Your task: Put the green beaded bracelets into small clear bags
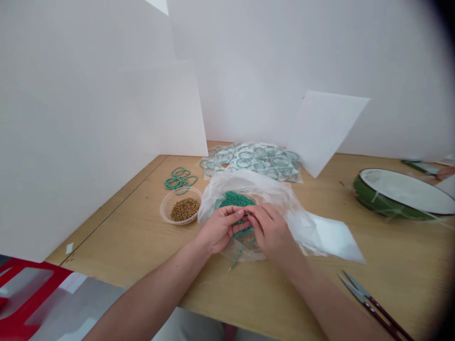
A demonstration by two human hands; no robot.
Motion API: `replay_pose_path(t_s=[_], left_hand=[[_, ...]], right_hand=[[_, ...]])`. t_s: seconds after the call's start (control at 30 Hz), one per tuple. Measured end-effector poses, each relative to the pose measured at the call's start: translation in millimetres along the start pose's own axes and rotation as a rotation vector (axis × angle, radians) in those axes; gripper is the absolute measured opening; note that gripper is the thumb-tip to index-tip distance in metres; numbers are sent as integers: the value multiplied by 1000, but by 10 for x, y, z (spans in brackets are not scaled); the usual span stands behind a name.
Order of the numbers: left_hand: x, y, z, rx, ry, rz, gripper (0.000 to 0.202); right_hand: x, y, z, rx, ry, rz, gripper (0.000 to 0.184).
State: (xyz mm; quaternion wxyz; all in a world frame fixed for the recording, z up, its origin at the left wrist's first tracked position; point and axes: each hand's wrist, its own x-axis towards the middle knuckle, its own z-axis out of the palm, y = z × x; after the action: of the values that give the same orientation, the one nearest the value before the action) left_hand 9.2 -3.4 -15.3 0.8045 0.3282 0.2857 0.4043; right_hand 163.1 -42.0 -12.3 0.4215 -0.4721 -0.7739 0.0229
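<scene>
My left hand [223, 226] and my right hand [270, 228] meet at their fingertips above a heap of small green beads [232, 199]. Both hands are closed in a pinch on a bead strand [239, 255], though the pinched part is mostly hidden by the fingers. The strand's lower end, threaded with green beads, hangs down below the hands to a thin pale tip. Crumpled clear plastic [256, 181] surrounds the green heap. Left of it, a round clear tub [164, 208] holds gold-brown beads [185, 209].
Finished green bead loops [179, 180] lie behind the tub. Several bagged bracelets [254, 158] are spread at the back. Scissors [369, 300] lie open at front right. A green enamel basin [377, 199] stands at right; another person's hand [446, 173] shows beyond it. White panels enclose the table.
</scene>
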Motion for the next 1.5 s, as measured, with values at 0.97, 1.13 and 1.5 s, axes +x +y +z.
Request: replay_pose_path(t_s=[0.97,1.13,1.5], left_hand=[[-24,147,47,-110,30,-34,50],[-19,131,54,-85,9,-40,49],[75,11,-46,663,13,368,30]], right_hand=[[-52,110,36,-16,-95,14,18],[-43,94,41,-18,-120,36,22],[-3,45,-24,15,13,28,17]])
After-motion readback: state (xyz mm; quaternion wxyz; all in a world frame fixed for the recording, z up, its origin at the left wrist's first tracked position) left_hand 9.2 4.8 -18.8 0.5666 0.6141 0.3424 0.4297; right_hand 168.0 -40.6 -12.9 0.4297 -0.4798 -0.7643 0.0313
